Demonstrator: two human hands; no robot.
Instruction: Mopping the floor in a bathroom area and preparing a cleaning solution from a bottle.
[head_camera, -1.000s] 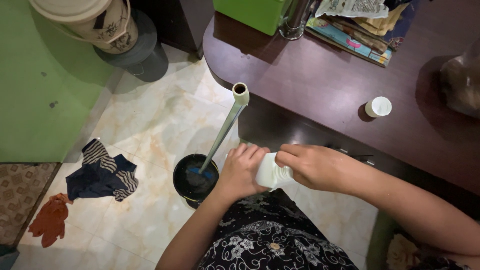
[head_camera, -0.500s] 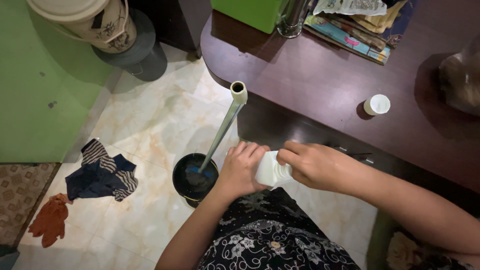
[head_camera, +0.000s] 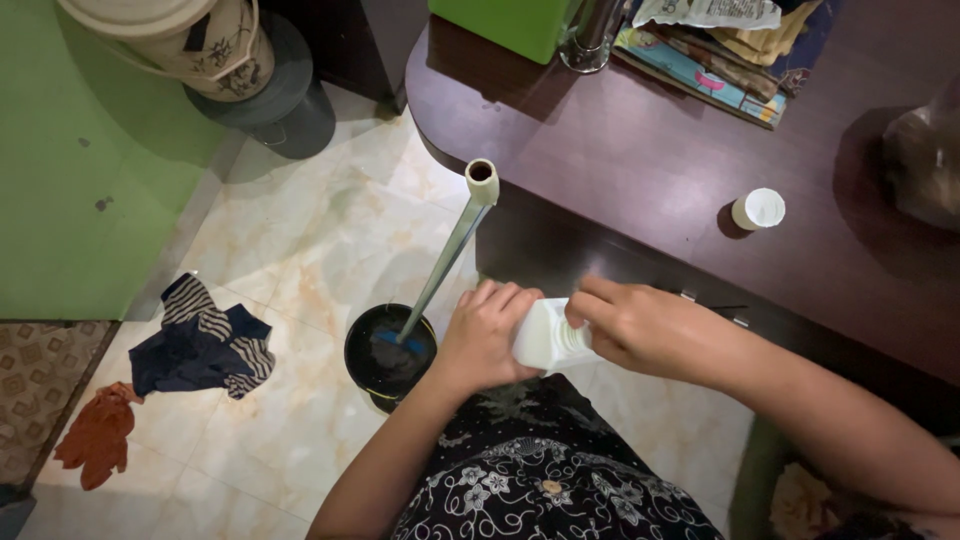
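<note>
1. Left hand wraps around the lower end of a small white plastic bottle — fingers curled over its side, grasping it.
2. Right hand grips the ribbed neck end of the same bottle, thumb and fingers pinched round it. Bottle lies roughly sideways between the two hands, held in the air just off the front edge of the dark brown wooden table, above the person's black floral-print garment.
3. Small white plastic cap stands open side up on the table, well apart from the hands, toward the table's right side.
4. On the cream marble-patterned floor tiles, just left of the left hand: a round black bucket with a long metal handle leaning out of it, the white-tipped end resting near the table's rounded corner.
5. Further left on the floor — a heap of dark blue and striped cloth, and an orange-brown rag beside it.
6. At the table's far edge: a green box and a stack of colourful printed papers.
</note>
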